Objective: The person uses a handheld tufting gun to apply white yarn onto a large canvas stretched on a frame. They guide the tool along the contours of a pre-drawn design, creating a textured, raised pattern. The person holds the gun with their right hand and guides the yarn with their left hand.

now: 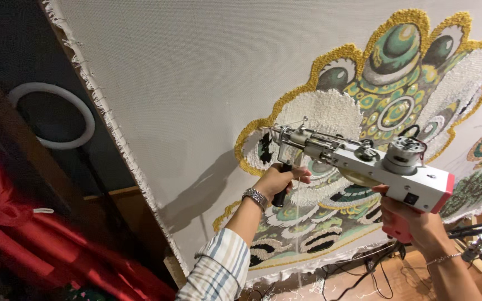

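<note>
Large pale woven backing cloth point(196, 83) stretched upright, frayed left edge; part-tufted yellow, green, white ornamental pattern point(386, 100) at right. White-and-red metal tufting gun point(364, 164) held against cloth, needle tip touching white tufted patch. Left hand point(279, 181) clamped around black front handle point(281, 192), silver wristwatch point(255, 197) on wrist. Right hand point(414, 223) closed on red rear grip. White ring light point(51, 116) far left, beside red curtain point(23, 234).

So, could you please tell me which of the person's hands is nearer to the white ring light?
Left. The left hand grips the tufting gun's black front handle, closer to the white ring light at far left; the right hand holds the rear handle, farther away.
</note>
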